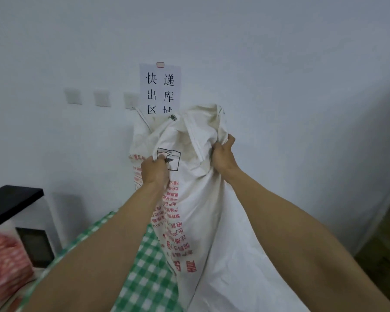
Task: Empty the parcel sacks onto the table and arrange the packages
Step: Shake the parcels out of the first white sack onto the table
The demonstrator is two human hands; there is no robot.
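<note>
Both hands grip the white sack (196,199) at mid-frame. The left hand (154,171) bunches its printed side. The right hand (223,156) clutches the upper fabric.

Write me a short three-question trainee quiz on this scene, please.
1. True or false: the left grip and the right grip both clutch the sack.
2. The cloth is: A) green checked, B) blue striped, C) plain red.
3. Fill in: the sign hangs on the ___ behind the sack.
Key: 1 true; 2 A; 3 wall.
</note>
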